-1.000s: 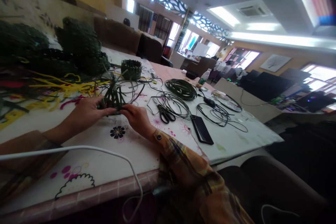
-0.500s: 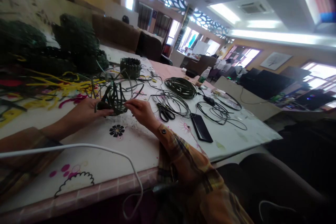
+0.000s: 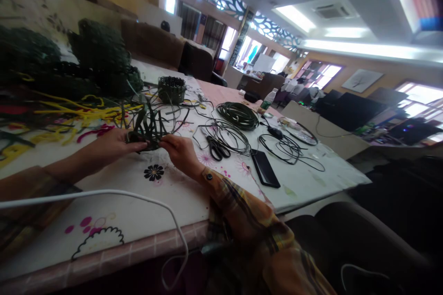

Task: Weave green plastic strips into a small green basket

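head view: both hands [image 3: 145,147] pinching half-woven green basket [image 3: 147,126]; finished basket [image 3: 171,89] behind.

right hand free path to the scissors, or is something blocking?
Probably yes. The scissors lie open on the table just beside the right hand, among loose wire loops. But that hand is pinching the half-woven green piece with the left hand.

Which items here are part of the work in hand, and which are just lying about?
In hand: left hand and right hand grip a half-woven green basket.

Lying about: scissors, phone, green cord coil, finished small basket, yellow strips, white cable.
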Demonstrator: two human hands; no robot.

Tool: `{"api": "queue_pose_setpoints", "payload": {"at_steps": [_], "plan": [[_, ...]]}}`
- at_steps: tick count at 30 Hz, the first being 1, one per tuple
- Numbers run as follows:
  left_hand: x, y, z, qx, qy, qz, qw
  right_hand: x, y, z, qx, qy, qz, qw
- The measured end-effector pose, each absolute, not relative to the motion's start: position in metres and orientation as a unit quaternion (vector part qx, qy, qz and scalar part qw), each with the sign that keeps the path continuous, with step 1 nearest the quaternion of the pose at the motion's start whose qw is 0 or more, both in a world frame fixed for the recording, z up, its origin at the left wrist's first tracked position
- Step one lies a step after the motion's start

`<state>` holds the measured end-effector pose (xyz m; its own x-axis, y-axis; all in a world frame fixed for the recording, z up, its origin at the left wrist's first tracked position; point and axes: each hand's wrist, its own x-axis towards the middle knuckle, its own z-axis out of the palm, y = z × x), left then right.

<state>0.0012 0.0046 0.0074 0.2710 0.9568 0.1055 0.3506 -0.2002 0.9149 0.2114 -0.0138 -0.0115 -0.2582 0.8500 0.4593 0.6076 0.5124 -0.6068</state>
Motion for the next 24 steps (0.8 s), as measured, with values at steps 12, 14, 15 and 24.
{"api": "queue_pose_setpoints", "payload": {"at_steps": [12, 14, 15, 24], "plan": [[0.001, 0.003, 0.022, 0.690, 0.429, 0.361, 0.458, 0.213, -0.011, -0.010, -0.453, -0.727, 0.257, 0.448], [0.001, 0.003, 0.021, 0.680, 0.423, 0.367, 0.473, 0.213, -0.011, -0.010, -0.454, -0.723, 0.255, 0.454], [0.001, 0.002, 0.020, 0.674, 0.421, 0.371, 0.481, 0.213, -0.012, -0.009, -0.454, -0.721, 0.255, 0.457], [-0.002, 0.006, 0.016, 0.648, 0.430, 0.379, 0.502, 0.213, -0.016, -0.006, -0.439, -0.706, 0.282, 0.480]]}}
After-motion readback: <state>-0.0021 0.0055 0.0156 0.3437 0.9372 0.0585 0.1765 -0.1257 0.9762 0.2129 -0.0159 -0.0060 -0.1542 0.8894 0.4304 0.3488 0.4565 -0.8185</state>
